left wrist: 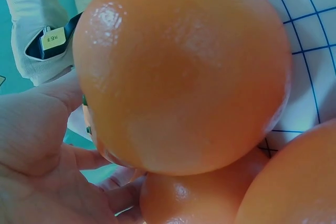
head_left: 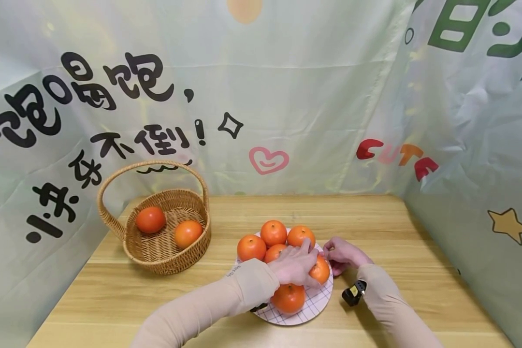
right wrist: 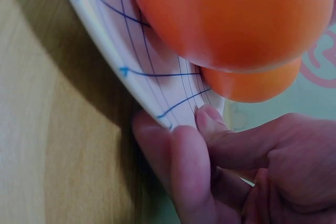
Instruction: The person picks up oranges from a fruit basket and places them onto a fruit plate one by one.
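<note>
In the head view a round white plate (head_left: 313, 309) with blue grid lines holds several oranges. My left hand (head_left: 293, 265) reaches across it, thumb and fingers spread around the sides of the right-hand orange (head_left: 320, 270). Close to the left wrist camera, the front orange (left wrist: 184, 72) fills much of the view and partly hides the fingers. My right hand (head_left: 344, 256) is at the plate's right rim. The right wrist view shows its thumb (right wrist: 210, 116) over the rim and fingers underneath, pinching the plate edge.
A wicker basket (head_left: 174, 263) with a tall handle stands at the back left, holding two reddish-orange fruits, one of them at its left wall (head_left: 150, 220). Everything rests on a wooden table (head_left: 226, 212). Printed cloth walls (head_left: 322, 121) enclose the back and sides.
</note>
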The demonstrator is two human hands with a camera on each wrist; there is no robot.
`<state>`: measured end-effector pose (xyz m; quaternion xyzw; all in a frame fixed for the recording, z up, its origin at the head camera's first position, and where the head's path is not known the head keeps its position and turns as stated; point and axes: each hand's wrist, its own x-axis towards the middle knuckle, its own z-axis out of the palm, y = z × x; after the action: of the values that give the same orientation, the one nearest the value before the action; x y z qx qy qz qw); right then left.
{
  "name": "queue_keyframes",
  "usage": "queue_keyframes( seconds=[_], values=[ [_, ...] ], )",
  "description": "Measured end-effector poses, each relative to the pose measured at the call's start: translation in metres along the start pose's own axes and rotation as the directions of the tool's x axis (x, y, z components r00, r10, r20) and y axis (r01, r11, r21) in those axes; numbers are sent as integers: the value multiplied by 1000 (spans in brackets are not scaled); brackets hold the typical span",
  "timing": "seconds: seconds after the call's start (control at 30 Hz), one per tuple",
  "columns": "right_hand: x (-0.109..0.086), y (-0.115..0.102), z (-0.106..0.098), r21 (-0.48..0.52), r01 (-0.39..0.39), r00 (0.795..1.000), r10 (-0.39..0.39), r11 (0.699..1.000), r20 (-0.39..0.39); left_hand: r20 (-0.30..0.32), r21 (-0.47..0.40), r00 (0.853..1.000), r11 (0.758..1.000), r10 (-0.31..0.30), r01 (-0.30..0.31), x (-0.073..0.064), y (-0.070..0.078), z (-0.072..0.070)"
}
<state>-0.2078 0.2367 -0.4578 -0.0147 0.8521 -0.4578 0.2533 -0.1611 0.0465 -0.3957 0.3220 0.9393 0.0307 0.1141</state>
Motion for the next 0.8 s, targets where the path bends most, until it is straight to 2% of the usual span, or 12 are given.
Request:
queue_keyframes(
  seconds=[0.53, 0.8],
  values=[
    [-1, 0, 2, -12, -15, 1000, 15, 1000, -18, 12, -40, 999, 998, -48, 48, 1, 2, 2],
    [-1, 0, 2, -31, -3, 1000, 2, 1000, -22, 25, -11, 998, 998, -62, 63, -1, 3, 0]
  ],
)
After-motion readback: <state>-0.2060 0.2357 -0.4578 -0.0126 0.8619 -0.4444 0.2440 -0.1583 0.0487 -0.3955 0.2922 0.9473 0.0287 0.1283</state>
